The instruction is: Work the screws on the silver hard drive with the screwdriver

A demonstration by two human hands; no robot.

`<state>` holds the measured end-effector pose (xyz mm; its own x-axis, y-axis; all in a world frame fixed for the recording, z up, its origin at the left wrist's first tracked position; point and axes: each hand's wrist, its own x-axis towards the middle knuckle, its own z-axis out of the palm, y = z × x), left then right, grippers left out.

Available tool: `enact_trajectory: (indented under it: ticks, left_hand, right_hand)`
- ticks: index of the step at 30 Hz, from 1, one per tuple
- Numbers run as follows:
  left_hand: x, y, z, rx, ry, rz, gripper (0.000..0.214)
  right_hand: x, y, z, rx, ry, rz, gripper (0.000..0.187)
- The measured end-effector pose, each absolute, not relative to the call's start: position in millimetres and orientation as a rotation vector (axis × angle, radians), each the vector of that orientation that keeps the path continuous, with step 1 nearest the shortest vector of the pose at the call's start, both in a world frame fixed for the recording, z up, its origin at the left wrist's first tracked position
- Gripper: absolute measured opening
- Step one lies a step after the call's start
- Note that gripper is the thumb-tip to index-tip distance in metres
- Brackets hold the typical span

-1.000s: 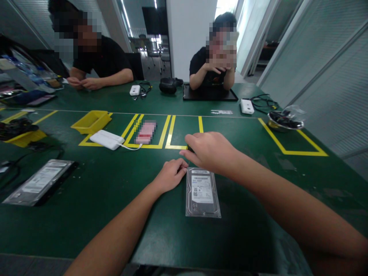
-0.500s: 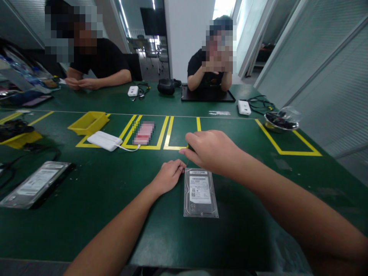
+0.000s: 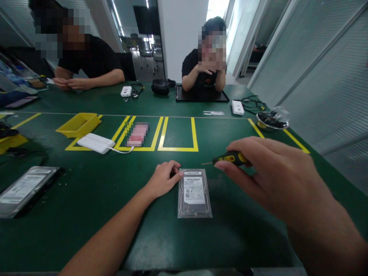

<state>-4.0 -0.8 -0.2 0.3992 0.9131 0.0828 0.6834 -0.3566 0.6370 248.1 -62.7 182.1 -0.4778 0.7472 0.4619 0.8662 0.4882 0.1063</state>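
Observation:
A silver hard drive (image 3: 194, 194), label side up, lies flat on the green table in front of me. My left hand (image 3: 165, 177) is closed at its upper left corner, the thumb touching the drive's edge and the other fingers curled beyond the corner. To the right of the drive, my right hand (image 3: 267, 172) is raised and wrapped round a small black and yellow screwdriver (image 3: 229, 158). The thin shaft points left, apart from the drive, above its far right corner. Part of the handle is hidden inside the fingers.
At left lies another hard drive (image 3: 28, 188). Farther back are a yellow bin (image 3: 79, 125), a white power bank (image 3: 96, 143) cabled to a pink phone (image 3: 138, 135), and a metal bowl (image 3: 271, 122) of black items. Two people sit across the table, one behind a black tray (image 3: 202, 99).
My right hand has lifted the screwdriver off the drive's far left corner and moved right and closer to me. My left thumb now rests on the drive's edge. The view has shifted slightly.

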Motion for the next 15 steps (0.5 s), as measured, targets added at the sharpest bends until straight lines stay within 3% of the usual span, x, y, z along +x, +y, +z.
enact_trajectory:
  ticks: [7,15]
  left_hand:
    - [-3.7,-6.6,2.7,2.211,1.325,0.516,0.084]
    - [1.1,-11.9,-1.7,2.173,1.354,0.507,0.093]
  right_hand:
    - [280.0,-81.1,138.0,-1.623,-2.137,-0.471,0.033]
    - [305.5,-71.4,73.1,-2.002,-1.809,-0.273,0.040]
